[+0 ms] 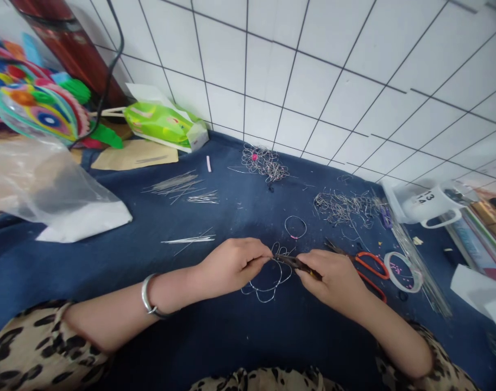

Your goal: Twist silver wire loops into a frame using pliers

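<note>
My left hand (235, 266) is closed in a pinch on a looped wire piece (265, 291), whose thin silvery loops spread below my fingertips like petals. In my right hand (333, 277) I grip a pair of pliers (288, 260); their dark jaws point left and meet the wire close to my left fingertips. Just beyond the pliers, a wire ring (295, 227) with small pink beads lies on the dark blue cloth (248, 342). Beside my right hand lie scissors with orange handles (372, 263), partly hidden by the hand.
Straight wires lie in bundles (174, 184) at left. Tangled wire heaps (345, 206) sit at the back and right. A shallow round dish (402, 271) holds pink beads, near a white mug (431, 206). A green tissue pack (162, 122) and plastic bag (52, 179) stand left. A tiled wall (268, 70) bounds the back.
</note>
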### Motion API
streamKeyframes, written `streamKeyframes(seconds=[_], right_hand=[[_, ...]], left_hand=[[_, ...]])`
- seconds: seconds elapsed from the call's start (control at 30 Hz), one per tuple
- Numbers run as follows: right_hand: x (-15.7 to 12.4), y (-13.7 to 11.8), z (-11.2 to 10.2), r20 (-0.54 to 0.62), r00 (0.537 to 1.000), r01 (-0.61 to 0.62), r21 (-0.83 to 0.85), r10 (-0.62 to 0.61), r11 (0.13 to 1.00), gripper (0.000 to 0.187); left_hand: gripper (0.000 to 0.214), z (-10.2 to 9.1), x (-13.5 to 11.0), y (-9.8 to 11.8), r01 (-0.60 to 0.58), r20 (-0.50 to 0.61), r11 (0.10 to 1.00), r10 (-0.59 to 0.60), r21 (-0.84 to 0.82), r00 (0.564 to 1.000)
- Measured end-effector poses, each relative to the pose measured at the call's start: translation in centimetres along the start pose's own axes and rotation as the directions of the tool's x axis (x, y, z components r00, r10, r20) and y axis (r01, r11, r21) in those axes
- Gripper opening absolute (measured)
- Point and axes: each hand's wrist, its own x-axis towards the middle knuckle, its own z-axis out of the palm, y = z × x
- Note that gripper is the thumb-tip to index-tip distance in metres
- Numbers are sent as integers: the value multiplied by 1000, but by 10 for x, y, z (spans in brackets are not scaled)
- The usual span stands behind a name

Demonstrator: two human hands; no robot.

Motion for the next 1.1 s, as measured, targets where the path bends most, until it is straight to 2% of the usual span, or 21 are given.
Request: streamKeyframes(seconds=[0.17, 0.3, 0.47, 0.7, 0.87, 1.1], right_hand=[[-4, -3, -1, -49, 999, 18, -83, -22, 996, 15], [-5, -8, -2, -45, 999, 1, -117, -6, 993, 12], [0, -17, -8, -10, 998, -63, -103, 63, 993, 10], [2, -28, -13, -46, 992, -120, -172, 114, 978, 13], [0, -38, -14, -88, 985, -161, -208, 146, 965, 13], [-6, -49, -16, -149, 972, -208, -197, 180, 958, 12]], left_hand=[[21, 3, -3, -1, -21, -28, 989, 26, 145, 999], [22, 3, -5, 2, -63, -29, 965, 73, 254, 997], [24, 0, -5, 6, -38, -64, 969, 56, 246, 996], [25, 0, -5, 6, -27, -103, 957, 59, 290, 993], [21, -4, -5, 15, 23, -99, 983, -5, 180, 995], [19, -5, -5, 20, -24, -186, 998, 14, -51, 982]])
